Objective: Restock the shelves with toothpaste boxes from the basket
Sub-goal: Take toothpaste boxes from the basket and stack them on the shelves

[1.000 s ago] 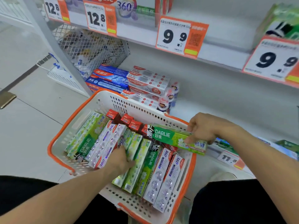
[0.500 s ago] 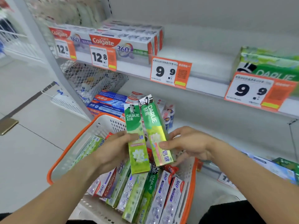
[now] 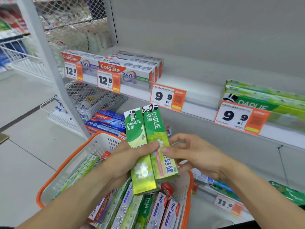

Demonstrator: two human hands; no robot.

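Two green Darlie toothpaste boxes (image 3: 146, 142) stand upright side by side above the basket. My left hand (image 3: 127, 156) grips both, thumb across their fronts. My right hand (image 3: 193, 152) pinches the right box's edge between thumb and fingers. Below them the white basket with an orange rim (image 3: 66, 166) holds several Darlie and Colgate 360 boxes (image 3: 158, 210). The middle shelf (image 3: 196, 90) carries Colgate boxes (image 3: 125, 68) at left and Darlie boxes (image 3: 264, 98) at right, with a bare stretch between them.
Price tags 12.8 (image 3: 107, 80) and 9.9 (image 3: 166, 97) hang on the shelf edge. Blue and red boxes (image 3: 107, 121) lie on the lower shelf behind the basket. A wire-mesh divider (image 3: 92, 100) and grey upright (image 3: 54, 75) stand at left; tiled floor lies beyond.
Each hand lifted a Darlie box out of the basket and brought the two together upright. My left hand now grips both, and my view has tilted up toward the middle shelf.
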